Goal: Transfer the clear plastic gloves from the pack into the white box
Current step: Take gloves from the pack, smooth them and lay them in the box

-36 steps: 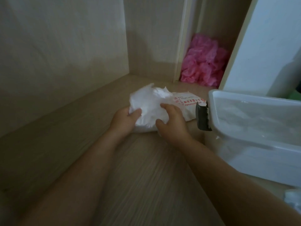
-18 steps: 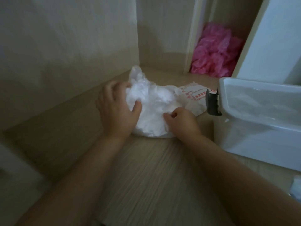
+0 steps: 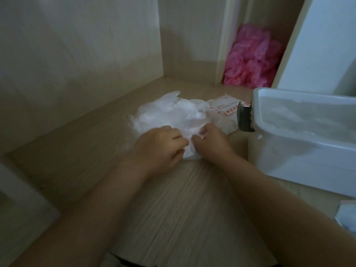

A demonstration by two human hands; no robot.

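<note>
A crumpled heap of clear plastic gloves lies on the wooden shelf, spilling out of a pack printed with red text. My left hand and my right hand sit side by side at the heap's near edge, both pinching the plastic with curled fingers. The white box stands open to the right, close to my right hand, with a dark latch on its left end. Some clear plastic shows inside the box.
A pile of pink plastic fills a narrow compartment at the back right. Wooden walls close the shelf on the left and back. A white panel rises behind the box. Something pale lies at the right edge.
My left hand has come down off the top of the heap to its near edge, beside my right hand. The glove heap now lies flatter and more spread out.
</note>
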